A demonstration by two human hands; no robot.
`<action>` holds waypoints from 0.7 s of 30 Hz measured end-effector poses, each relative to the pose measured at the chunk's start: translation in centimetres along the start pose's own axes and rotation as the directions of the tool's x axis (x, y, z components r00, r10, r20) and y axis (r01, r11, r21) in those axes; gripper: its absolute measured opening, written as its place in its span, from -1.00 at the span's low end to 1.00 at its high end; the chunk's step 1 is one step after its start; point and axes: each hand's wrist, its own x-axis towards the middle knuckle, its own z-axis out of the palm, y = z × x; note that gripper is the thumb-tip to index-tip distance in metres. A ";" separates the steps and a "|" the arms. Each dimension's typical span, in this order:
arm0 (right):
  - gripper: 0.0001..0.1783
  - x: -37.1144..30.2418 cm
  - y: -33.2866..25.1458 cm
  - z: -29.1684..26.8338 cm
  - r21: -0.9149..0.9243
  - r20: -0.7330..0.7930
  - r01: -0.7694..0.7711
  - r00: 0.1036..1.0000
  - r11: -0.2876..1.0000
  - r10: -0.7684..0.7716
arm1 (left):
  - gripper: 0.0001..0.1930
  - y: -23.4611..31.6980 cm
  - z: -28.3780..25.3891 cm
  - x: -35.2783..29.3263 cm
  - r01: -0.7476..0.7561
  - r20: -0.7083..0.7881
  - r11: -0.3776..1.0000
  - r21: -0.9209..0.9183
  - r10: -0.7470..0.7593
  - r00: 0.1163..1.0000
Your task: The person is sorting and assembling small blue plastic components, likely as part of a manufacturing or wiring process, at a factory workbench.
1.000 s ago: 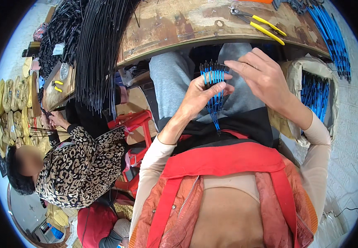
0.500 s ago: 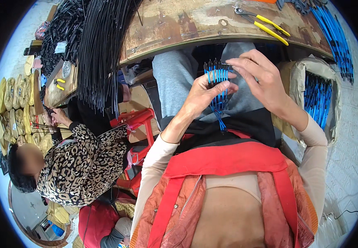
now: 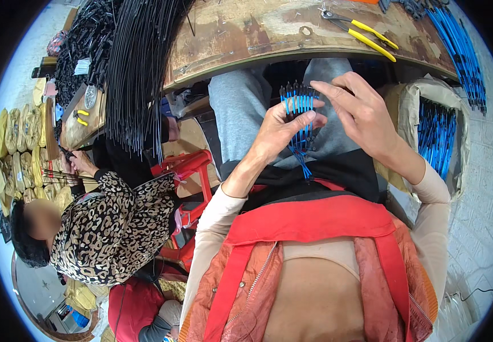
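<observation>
My left hand (image 3: 283, 128) is wrapped around a bundle of short blue cables (image 3: 302, 104) with black end pieces. The black ends stand up in a row above my fingers, while the blue tails cross and hang below toward my lap. My right hand (image 3: 363, 111) is just right of the bundle. Its index finger reaches out to the rightmost black ends, and its fingers look apart with nothing visible held. Whether that fingertip touches an end piece is hard to make out.
Yellow-handled pliers (image 3: 371, 40) lie on the wooden table (image 3: 235, 43). Long black cables (image 3: 138, 74) hang over its left side. More blue cables lie in a lined sack (image 3: 437, 134) and at the table's right corner. At left, a co-worker (image 3: 115, 228) handles thin dark rods.
My right hand's fingers have opened from a closer pinch, and the index fingertip has shifted slightly left over the black ends. My left hand keeps its hold on the bundle.
</observation>
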 end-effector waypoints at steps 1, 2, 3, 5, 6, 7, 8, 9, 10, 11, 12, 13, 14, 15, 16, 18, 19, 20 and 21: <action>-0.52 0.0 0.2 0.0 0.028 -0.001 0.001 1.000 1.000 -0.001 | -0.71 0.0 -0.1 0.0 -0.002 0.004 1.000 0.020 0.002 1.000; -0.53 -0.1 0.3 0.1 0.056 -0.003 0.003 1.000 0.998 -0.003 | -0.69 0.1 -0.1 0.0 -0.004 0.008 0.999 0.041 0.003 1.000; -0.53 -0.1 0.2 0.0 0.057 -0.002 0.003 1.000 0.998 -0.003 | -0.69 0.1 0.0 0.0 -0.004 0.006 0.999 0.041 0.003 1.000; -0.53 -0.1 0.0 -0.1 -0.179 -0.016 0.092 0.995 0.980 -0.097 | -0.74 0.1 0.2 0.0 0.000 0.002 1.000 0.015 0.000 1.000; -0.53 0.0 0.0 0.0 -0.180 -0.016 0.091 0.995 0.979 -0.096 | -0.74 0.1 0.2 0.0 0.000 0.004 1.000 0.015 -0.001 1.000; -0.55 0.0 0.0 0.2 -0.130 -0.038 0.085 0.995 0.988 -0.091 | -0.73 0.1 0.2 0.0 0.006 0.000 1.000 0.020 -0.006 1.000; -0.57 0.0 0.0 0.3 -0.080 -0.060 0.079 0.995 0.994 -0.084 | -0.73 0.1 0.2 0.0 0.011 -0.003 1.000 0.026 -0.011 1.000; -0.57 -0.1 0.1 0.4 -0.081 -0.060 0.081 0.994 0.993 -0.086 | -0.73 0.1 0.1 0.1 0.009 -0.003 1.000 0.026 -0.009 1.000; -0.59 -0.1 0.2 0.5 0.022 -0.060 0.017 0.998 1.000 -0.016 | -0.70 0.0 0.0 0.1 0.007 0.021 1.000 0.003 -0.007 1.000; -0.60 -0.1 0.3 0.6 0.124 -0.053 -0.048 0.997 0.991 0.055 | -0.67 0.0 0.0 0.1 0.006 0.045 1.000 -0.020 -0.005 0.999; -0.60 -0.2 0.2 0.6 0.126 -0.052 -0.047 0.997 0.991 0.053 | -0.67 0.0 0.0 0.1 0.006 0.042 1.000 -0.019 -0.005 0.999; -0.61 -0.3 0.0 0.6 0.149 -0.050 -0.077 0.995 0.986 0.085 | -0.67 0.1 0.0 0.1 0.008 0.042 1.000 -0.018 -0.007 0.999; -0.62 -0.3 -0.2 0.6 0.172 -0.047 -0.107 0.992 0.979 0.117 | -0.67 0.2 0.1 0.2 0.010 0.042 1.000 -0.016 -0.009 0.999; -0.62 -0.3 -0.1 0.6 0.173 -0.047 -0.108 0.992 0.979 0.118 | -0.67 0.2 0.0 0.2 0.012 0.042 1.000 -0.016 -0.011 0.999; -0.60 -0.2 -0.1 0.7 0.144 -0.071 -0.063 0.995 0.988 0.074 | -0.67 0.2 0.0 0.3 0.010 0.047 1.000 -0.011 -0.010 0.999; -0.57 0.0 0.2 0.6 0.115 -0.093 -0.019 0.995 0.993 0.029 | -0.68 0.1 0.0 0.3 0.009 0.053 1.000 -0.005 -0.009 0.999; -0.54 0.1 0.3 0.4 0.005 -0.086 0.059 0.995 0.998 -0.058 | -0.68 0.1 0.0 0.3 0.006 0.055 1.000 0.006 -0.006 0.998; -0.50 0.1 0.4 0.3 -0.104 -0.069 0.137 0.987 0.985 -0.144 | -0.68 0.1 0.0 0.2 0.003 0.056 1.000 0.017 -0.004 0.998; -0.50 0.2 0.5 0.3 -0.103 -0.068 0.137 0.987 0.985 -0.145 | -0.68 0.2 0.0 0.2 0.002 0.055 1.000 0.017 -0.003 0.998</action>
